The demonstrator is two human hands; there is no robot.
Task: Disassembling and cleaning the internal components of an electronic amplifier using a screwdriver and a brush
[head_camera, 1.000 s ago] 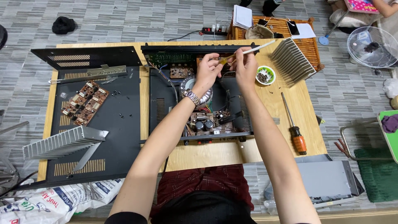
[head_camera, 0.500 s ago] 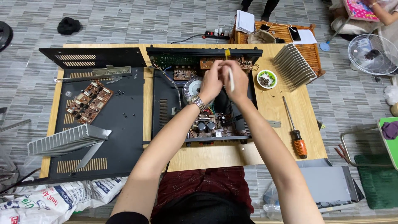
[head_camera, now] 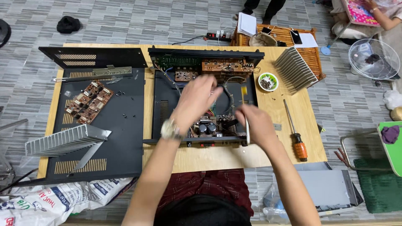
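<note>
An opened black amplifier chassis (head_camera: pixel 161 96) lies on the wooden table (head_camera: pixel 217 159), with brown circuit boards along its far wall and capacitors near its front. My left hand (head_camera: pixel 197 98), blurred and wearing a wristwatch, hovers over the middle of the chassis with its fingers spread and nothing seen in it. My right hand (head_camera: pixel 256 123) is over the front right corner of the chassis. It grips a thin white-handled brush (head_camera: pixel 244 91), whose yellow tip points away from me over the chassis floor.
A black cover panel (head_camera: pixel 121 138) at left carries a loose circuit board (head_camera: pixel 88 101) and a finned heat sink (head_camera: pixel 63 140). Right of the chassis are a second heat sink (head_camera: pixel 295 69), a small bowl of screws (head_camera: pixel 268 81) and an orange-handled screwdriver (head_camera: pixel 298 144). A fan (head_camera: pixel 374 58) stands on the floor.
Both hands have drawn back from the chassis's far wall toward its middle and front. The brush has turned from lying sideways to pointing away from me.
</note>
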